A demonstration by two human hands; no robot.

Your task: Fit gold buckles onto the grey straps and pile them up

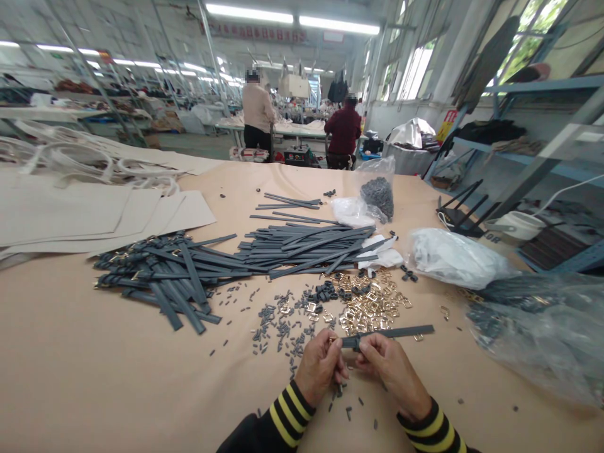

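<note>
Factory workshop space stretches away under strip lights, with one co-worker (258, 110) and another (343, 129) standing at a far table, while close by a long table (61, 390) covered in tan sheeting holds everything within easy reach. Loose grey straps (306, 248) lie in a heap with their lengths roughly aligned, beside a second heap of straps with gold buckles (160, 277), an arrangement that seems to keep fitted pieces apart from bare ones. Nearest the person, loose gold buckles (372, 305) and small grey tubes (278, 330) are spread thinly, probably so single pieces can be picked out quickly. The left hand (321, 368) curls closed, pinching one end of a grey strap (394, 331) between thumb and fingers. The right hand (389, 371) pinches the strap just beside it, so the hands work close together above the table while the free end juts out to the right.
</note>
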